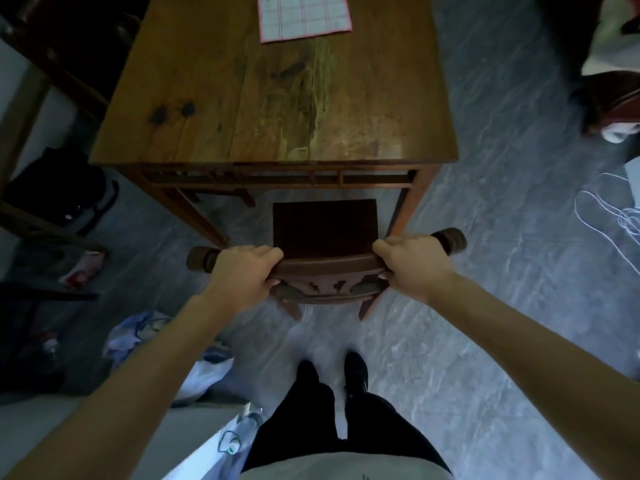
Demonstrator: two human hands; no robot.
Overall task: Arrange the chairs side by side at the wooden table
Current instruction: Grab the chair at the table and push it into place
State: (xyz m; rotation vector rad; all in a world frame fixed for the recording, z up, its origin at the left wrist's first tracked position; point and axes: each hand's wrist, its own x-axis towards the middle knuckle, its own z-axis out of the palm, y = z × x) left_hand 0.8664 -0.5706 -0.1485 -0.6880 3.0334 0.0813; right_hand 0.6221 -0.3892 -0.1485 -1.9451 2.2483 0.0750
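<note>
A dark wooden chair [325,230] stands in front of me at the near end of the wooden table [273,98], towards the table's right leg. Its dark red seat faces the table and reaches just under the near edge. My left hand [242,271] grips the left part of the carved top rail. My right hand [410,263] grips the right part of the same rail. Rounded rail ends stick out past both hands. A second dark chair [613,98] shows partly at the right edge, away from the table.
A pink-checked cloth [304,13] lies on the far part of the table. Dark wooden furniture [62,36] and a black bag [59,188] stand at the left. Plastic bags [138,337] lie by my left foot. White cord [609,216] lies on the grey floor at the right.
</note>
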